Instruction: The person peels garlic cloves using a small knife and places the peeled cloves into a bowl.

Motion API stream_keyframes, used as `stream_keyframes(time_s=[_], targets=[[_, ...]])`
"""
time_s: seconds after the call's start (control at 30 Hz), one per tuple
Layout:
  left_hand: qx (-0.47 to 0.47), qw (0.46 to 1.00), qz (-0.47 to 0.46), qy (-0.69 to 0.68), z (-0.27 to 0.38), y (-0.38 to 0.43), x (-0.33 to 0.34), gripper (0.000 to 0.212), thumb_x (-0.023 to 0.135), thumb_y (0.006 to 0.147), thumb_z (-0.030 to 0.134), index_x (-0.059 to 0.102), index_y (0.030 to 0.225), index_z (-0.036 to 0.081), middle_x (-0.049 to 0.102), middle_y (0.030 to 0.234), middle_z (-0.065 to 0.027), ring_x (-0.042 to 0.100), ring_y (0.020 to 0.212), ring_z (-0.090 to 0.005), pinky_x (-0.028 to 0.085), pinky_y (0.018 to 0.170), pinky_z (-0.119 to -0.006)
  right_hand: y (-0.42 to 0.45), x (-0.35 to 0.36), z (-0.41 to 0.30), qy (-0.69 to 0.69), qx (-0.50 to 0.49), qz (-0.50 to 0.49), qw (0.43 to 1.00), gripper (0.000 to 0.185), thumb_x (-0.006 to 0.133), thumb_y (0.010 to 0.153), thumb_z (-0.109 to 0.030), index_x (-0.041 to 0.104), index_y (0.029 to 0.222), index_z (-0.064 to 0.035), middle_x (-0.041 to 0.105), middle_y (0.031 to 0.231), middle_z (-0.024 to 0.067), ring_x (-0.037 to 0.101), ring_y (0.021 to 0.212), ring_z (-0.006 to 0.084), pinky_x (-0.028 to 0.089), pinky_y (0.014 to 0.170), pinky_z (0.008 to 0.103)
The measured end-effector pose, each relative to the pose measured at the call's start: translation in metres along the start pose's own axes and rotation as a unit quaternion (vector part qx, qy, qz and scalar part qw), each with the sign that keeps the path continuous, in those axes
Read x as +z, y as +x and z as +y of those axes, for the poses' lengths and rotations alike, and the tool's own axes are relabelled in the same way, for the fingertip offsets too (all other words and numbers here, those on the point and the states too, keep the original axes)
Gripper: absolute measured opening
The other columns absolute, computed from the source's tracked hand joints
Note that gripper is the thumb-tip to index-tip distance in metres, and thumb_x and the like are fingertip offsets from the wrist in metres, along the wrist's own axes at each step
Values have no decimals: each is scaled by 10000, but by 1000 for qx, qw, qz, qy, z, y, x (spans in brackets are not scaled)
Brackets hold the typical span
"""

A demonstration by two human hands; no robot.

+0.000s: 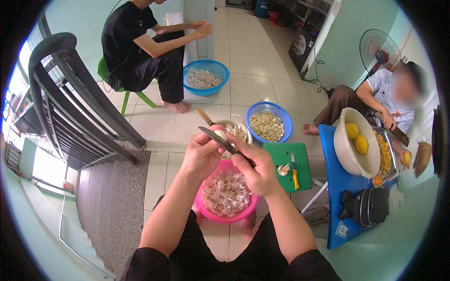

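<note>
Between its thumb and fingers, my left hand holds a pale garlic clove. My right hand grips a dark-bladed knife, its blade lying against the clove and its tip pointing up and left. Below both hands sits a pink basin heaped with papery garlic skins, with one whole bulb or clove on top. Just beyond my hands, partly hidden by them, a white bowl holds garlic pieces, and a wooden-handled knife rests at its rim.
A blue colander of peeled cloves stands near a green board bearing garlic and a yellow-handled knife. One person sits by a blue basin. Another holds a cleaver beside a blue table. Stairs descend left.
</note>
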State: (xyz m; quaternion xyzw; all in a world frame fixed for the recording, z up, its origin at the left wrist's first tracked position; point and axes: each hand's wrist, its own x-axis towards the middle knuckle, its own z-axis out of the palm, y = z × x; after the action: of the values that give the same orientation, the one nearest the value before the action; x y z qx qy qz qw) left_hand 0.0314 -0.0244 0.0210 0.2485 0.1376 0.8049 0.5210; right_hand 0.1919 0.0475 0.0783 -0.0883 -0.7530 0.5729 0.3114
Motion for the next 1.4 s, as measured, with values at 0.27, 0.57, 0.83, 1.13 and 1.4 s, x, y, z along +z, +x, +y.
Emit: stream_keyframes(time_s=[0.27,0.57,0.83,1.13,1.4], targets=[[36,999,31,-13,-10,0,10,253,613,848,-36,647,1093,15,668,1002,-85,622,847,-159,513,746,-268,2,6,2,-106,-112,49,987,402,536,884,-2,573,1278,-71,655,929,146,619,782,225,476,741,296],[-6,999,-2,-37,-2,-3,12,261,614,858,-14,639,1117,4,661,985,-109,615,828,-161,501,719,-248,-7,12,4,173,50,35,983,372,522,956,-106,523,1322,-42,567,793,14,442,615,94,370,562,237],[-55,998,-12,-32,3,-4,12,292,610,867,5,619,1159,-3,659,1017,-116,614,874,-169,508,760,-256,-3,-3,8,221,51,-23,974,399,516,968,-134,490,1363,-78,532,814,5,387,621,55,305,546,181],[-36,997,11,-64,-3,-2,-1,366,566,855,-43,556,1221,-34,651,1091,-132,640,971,-194,516,856,-290,1,1,5,-102,-116,20,988,433,540,900,-31,526,1330,-80,649,974,105,593,794,197,464,732,291],[-43,994,19,-101,-6,-4,-2,413,561,829,-68,519,1239,-47,648,1088,-136,644,962,-194,518,848,-289,2,3,-1,-165,-129,17,978,462,534,831,39,580,1273,-88,601,811,134,566,656,251,460,617,323]])
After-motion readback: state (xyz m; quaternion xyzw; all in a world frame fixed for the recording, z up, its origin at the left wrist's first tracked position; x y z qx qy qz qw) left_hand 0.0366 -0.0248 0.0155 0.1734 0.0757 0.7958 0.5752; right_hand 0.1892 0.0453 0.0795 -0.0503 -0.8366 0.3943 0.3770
